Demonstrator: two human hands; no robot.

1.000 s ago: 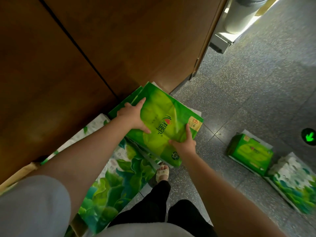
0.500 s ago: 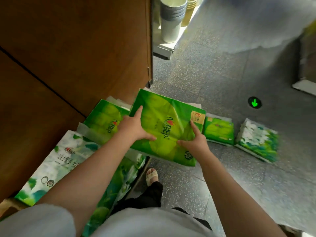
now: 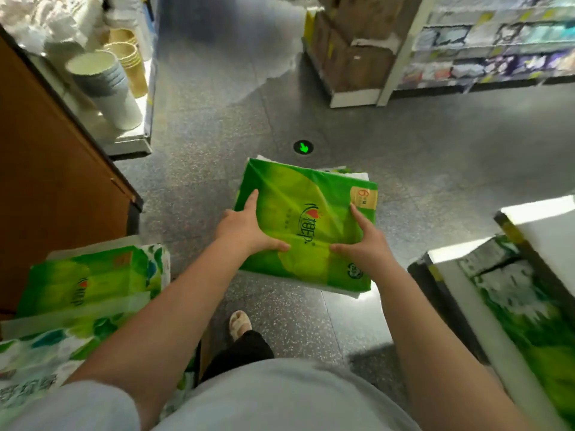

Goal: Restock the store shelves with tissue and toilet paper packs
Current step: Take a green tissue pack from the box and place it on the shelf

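Note:
I hold a green tissue pack [image 3: 306, 213] flat in front of me, above the grey floor. My left hand [image 3: 245, 230] grips its left edge, thumb on top and fingers beneath. My right hand [image 3: 362, 241] grips the right part the same way. More green tissue and toilet paper packs [image 3: 84, 287] lie stacked at my lower left beside a brown wooden cabinet [image 3: 53, 181]. At the right, a low white shelf [image 3: 485, 293] holds green and white packs [image 3: 529, 321], blurred.
Stacked paper cups [image 3: 105, 82] stand on a low shelf at upper left. A shelf unit with cardboard boxes [image 3: 351, 57] and packaged goods stands at upper right. A green arrow marker [image 3: 303, 147] glows on the floor ahead. My sandalled foot [image 3: 239, 325] is below the pack.
The view has swung right, away from the wooden cabinet toward the aisle. The green pack has come up off the stack and moved right with both hands still gripping it.

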